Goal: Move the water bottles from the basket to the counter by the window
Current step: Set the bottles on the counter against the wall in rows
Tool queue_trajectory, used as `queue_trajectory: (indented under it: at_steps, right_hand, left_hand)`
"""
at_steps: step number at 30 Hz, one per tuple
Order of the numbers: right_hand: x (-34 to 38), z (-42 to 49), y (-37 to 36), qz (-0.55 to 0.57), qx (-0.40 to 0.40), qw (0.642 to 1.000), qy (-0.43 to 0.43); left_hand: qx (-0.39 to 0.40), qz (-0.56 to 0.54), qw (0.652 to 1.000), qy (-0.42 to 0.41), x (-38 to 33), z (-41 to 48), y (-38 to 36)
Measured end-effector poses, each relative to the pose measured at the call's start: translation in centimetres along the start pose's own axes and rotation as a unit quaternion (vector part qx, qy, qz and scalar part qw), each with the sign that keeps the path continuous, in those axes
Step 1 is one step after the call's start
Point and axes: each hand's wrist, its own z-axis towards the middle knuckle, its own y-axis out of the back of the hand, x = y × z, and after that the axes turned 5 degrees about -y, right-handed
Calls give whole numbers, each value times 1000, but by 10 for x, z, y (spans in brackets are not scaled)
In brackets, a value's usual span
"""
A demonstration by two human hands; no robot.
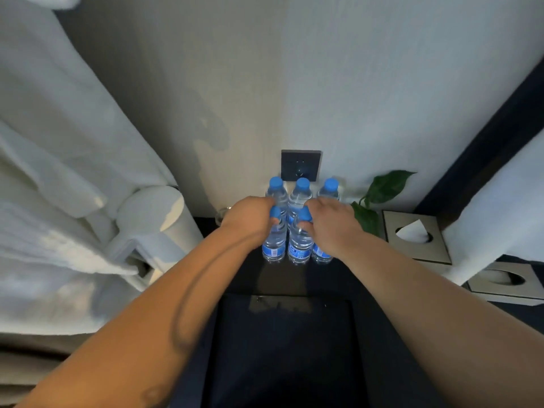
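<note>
The left hand [250, 216] is wrapped around the neck of the front-left bottle [275, 241], fingers curled just under its blue cap. The right hand [328, 222] holds the front-middle bottle [300, 240] the same way, near the cap. Both bottles stand upright with their bases on the dark counter [282, 278], so they look to be at the point of being set down, though I cannot tell whether the grips are loosening.

Directly below the wall socket [300, 165], three more bottles [301, 191] stand in a row against the wall, and another bottle [322, 254] shows partly under the right wrist. Six bottles seem placed, in two rows. The basket is not in view, so whether more remain is unknown. A tissue box [418, 237] sits to the right of the socket, beyond a leafy plant [382, 189].
</note>
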Motion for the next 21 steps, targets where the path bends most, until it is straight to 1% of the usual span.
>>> queue_trajectory:
  at_steps: [5,8,10,14,21]
  right_hand:
    - [3,3,3,4,20,1000,1]
    - [8,2,5,-40,11,999,-11]
    - [11,0,7,-53,8,998,-11]
    - [15,2,13,-48,21,999,-15]
    - [12,10,16,-30,52,998,-2]
  left_hand:
    - [23,15,1000,1,-1,-2,-4]
    - [9,-4,1000,13,1,-4,-1]
    - [4,5,1000,14,3,-5,2]
    - [14,30,999,13,4,1,7]
    - [24,28,999,-1,2,10,7]
